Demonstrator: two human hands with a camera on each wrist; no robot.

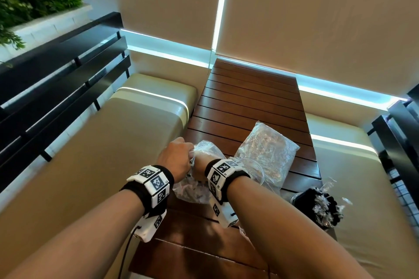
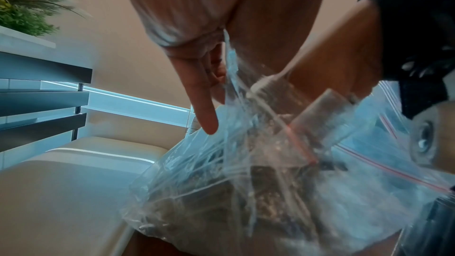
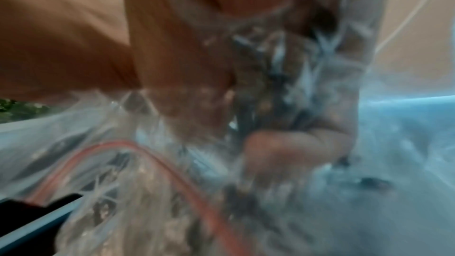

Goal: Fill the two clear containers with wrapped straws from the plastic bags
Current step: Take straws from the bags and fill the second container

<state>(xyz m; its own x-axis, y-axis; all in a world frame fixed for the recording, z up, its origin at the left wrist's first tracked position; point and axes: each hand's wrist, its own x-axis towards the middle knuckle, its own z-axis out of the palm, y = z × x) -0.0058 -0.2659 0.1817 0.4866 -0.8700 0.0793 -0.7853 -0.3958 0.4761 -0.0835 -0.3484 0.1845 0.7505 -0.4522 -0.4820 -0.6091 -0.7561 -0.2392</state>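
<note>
A clear zip bag (image 1: 192,190) of wrapped straws lies on the near part of the wooden slat table (image 1: 249,102). My left hand (image 1: 179,156) pinches the bag's (image 2: 246,192) upper edge, its index finger (image 2: 204,116) pointing straight down. My right hand (image 1: 200,165) is inside the bag's mouth. In the blurred right wrist view its fingers (image 3: 283,143) curl round a bundle of wrapped straws (image 3: 270,77). A clear container (image 1: 317,208) with straws sticking out stands at the right table edge. A curved clear rim (image 1: 258,172) shows just beyond my right wrist.
A second, full plastic bag (image 1: 267,149) lies flat on the table beyond my hands. Beige cushioned benches (image 1: 113,142) flank the table on both sides. Black railings (image 1: 56,75) and a planter stand at the left, and blinds close off the far end.
</note>
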